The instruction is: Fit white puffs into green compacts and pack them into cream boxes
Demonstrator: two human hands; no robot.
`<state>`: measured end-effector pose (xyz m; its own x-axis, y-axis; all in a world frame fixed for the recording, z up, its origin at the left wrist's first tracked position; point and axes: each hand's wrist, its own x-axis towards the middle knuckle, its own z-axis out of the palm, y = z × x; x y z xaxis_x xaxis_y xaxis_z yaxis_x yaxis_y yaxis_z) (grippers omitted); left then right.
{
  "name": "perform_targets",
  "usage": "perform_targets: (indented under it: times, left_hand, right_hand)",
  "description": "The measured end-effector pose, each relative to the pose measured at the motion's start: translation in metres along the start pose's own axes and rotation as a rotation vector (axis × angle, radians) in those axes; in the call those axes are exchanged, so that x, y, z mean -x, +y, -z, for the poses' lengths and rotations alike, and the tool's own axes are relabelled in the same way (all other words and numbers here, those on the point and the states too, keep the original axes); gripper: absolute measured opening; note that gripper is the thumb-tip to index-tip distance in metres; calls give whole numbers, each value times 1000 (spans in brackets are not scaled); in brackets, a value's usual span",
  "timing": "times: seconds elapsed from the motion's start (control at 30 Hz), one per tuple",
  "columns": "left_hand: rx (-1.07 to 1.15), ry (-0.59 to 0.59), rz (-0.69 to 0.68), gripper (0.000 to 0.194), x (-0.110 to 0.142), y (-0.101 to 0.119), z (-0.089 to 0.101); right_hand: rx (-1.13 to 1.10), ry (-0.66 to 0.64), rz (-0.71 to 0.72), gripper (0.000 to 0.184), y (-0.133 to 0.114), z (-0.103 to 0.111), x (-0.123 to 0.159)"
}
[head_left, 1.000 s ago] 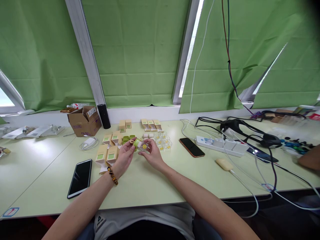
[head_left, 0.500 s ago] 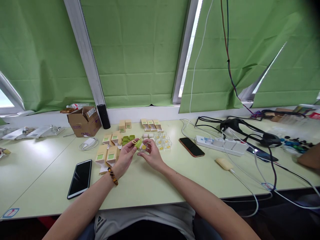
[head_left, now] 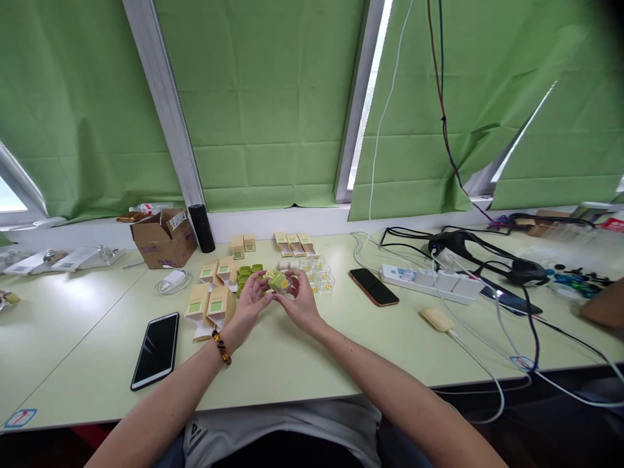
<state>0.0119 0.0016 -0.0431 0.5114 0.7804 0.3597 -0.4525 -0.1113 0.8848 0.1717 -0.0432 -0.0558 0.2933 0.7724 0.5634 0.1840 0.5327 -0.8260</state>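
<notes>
Above the table in front of me, both hands hold a small green-and-clear case with a yellow mark and a pale loop on its left. My left hand, with a beaded bracelet on the wrist, closes on the loop side. The thumb and fingers of my right hand grip the clear side. Just behind the hands lie several green caps, partly covered by my left fingers. Several clear cups with yellow marks stand to the right. Open cardboard boxes with green windows are left of my left hand.
A phone lies at front left, another phone right of the cups. A white power strip and tangled cables fill the right side. More small boxes, a brown carton and a black cylinder stand along the back.
The case has turned between my hands; its green part and yellow mark now face up more. My left hand has shifted slightly right, closer to my right hand.
</notes>
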Motion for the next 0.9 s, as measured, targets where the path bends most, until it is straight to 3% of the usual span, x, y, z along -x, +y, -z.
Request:
perform_targets:
  times: [0.17,0.37,0.53,0.73,0.9]
  left_hand:
    - [-104,43,1,65,-1,-4,-2]
    - [-141,141,-26,66,-2,-3,-3]
    - [-82,157,-37,63,-1,3,-3]
    - [-150,119,-93,44,0,6,-3]
    - [-184,109,-95,44,0,5,-2]
  right_hand:
    - [153,35,103,50,-3,-1,3]
    - [280,-9,231,46,-4,-1,3]
    - [194,-66,194,63,-3,2,2]
    - [174,-119,167,59,-6,5,2]
    - [174,-120,157,48,-8,5,3]
